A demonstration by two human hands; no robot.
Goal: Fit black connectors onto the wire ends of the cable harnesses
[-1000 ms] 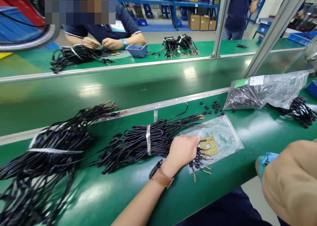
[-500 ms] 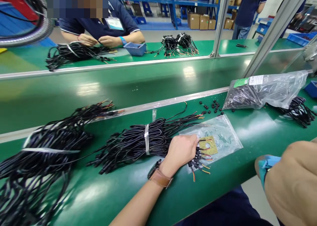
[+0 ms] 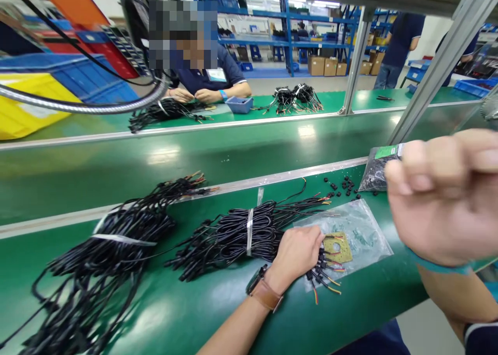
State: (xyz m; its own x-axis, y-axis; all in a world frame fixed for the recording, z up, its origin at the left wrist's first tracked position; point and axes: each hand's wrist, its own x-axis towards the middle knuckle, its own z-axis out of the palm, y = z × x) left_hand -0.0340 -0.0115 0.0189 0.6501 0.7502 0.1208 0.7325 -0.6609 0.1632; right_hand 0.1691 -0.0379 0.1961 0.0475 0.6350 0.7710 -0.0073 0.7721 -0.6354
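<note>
My left hand [image 3: 298, 248] rests on the bench, fingers closed on a black cable whose end with thin red wires [image 3: 337, 236] pokes out past the fingertips. Below those fingers fan several black connectors with red and yellow wires [image 3: 321, 277]. Right by the hand is a yellowish square pad with a round hole [image 3: 343, 256], on a clear plastic bag [image 3: 371, 230]. A tied bundle of black cables [image 3: 233, 233] lies just left of that hand. My right hand [image 3: 443, 199], slightly blurred, is raised close to the camera with curled fingers; nothing shows in them.
Another tied cable bundle [image 3: 128, 230] spreads at left. Small black parts [image 3: 346, 183] lie scattered near a bag of dark pieces [image 3: 375, 171], partly hidden by my right hand. Across the green bench, a co-worker [image 3: 229, 72] handles cables beside a blue bin [image 3: 239, 105]. Metal posts [image 3: 356, 59] rise beyond.
My right hand has risen from the lower right to in front of the bag of dark pieces. The view has tilted up and turned left; my left hand stays at the same wires.
</note>
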